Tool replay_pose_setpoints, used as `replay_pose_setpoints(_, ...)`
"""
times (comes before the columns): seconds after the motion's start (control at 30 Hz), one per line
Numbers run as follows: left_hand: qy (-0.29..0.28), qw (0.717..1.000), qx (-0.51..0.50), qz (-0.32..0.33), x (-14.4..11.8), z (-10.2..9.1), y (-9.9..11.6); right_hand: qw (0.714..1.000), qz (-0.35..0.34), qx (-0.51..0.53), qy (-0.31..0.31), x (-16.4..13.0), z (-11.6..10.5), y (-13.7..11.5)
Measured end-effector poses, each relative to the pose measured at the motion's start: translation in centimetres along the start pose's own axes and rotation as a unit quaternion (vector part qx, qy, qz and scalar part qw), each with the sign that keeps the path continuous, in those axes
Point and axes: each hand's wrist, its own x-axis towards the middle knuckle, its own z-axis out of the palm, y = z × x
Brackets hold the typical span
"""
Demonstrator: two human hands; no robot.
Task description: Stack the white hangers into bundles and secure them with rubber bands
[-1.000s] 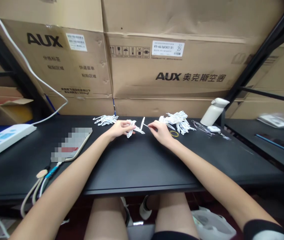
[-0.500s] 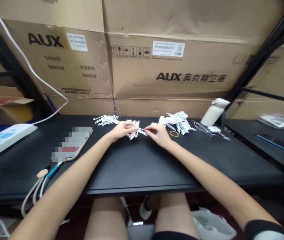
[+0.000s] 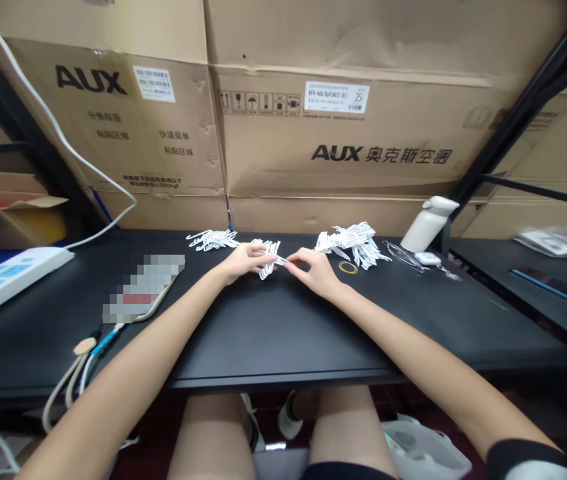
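Hangers, small and white, in three groups: one bundle [image 3: 268, 257] between my hands at table [image 3: 273, 327] centre, one pile [image 3: 212, 239] at ten o'clock, one pile [image 3: 352, 241] at two o'clock. Left hand [image 3: 239, 260] grips the bundle; right hand [image 3: 313, 267] fingertips pinch narrowly on its end.

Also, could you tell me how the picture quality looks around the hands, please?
Head view: wide-angle bending bows the brown cardboard boxes; even indoor light, soft sheen on the black tabletop; the small white plastic hangers between left hand and right hand look fairly sharp; a phone-shaped patch is pixelated.
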Motion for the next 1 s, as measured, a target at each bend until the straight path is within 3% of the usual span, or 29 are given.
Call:
replay_pose_setpoints(0.47,0.008,1.0,0.006,-0.013,-0.21,0.33,0.28,0.999,-0.018,0.027,-0.009,-0.04,0.06,-0.2)
replay_pose_setpoints(0.63,0.002,1.0,-0.01,-0.013,-0.22,0.4,0.28,0.987,0.071,0.137,-0.034,0.13,0.17,-0.1)
replay_pose_setpoints(0.77,0.001,1.0,-0.008,0.0,-0.13,0.49,0.16,0.933,0.172,0.293,-0.121,0.32,0.24,0.18)
replay_pose_setpoints(0.87,-0.005,1.0,0.017,0.001,-0.18,0.55,0.2,0.923,0.177,0.306,-0.149,0.29,0.27,0.21)
replay_pose_setpoints(1.0,-0.007,1.0,0.029,0.003,-0.3,0.61,0.47,0.934,0.168,0.288,-0.128,0.16,0.43,0.29)
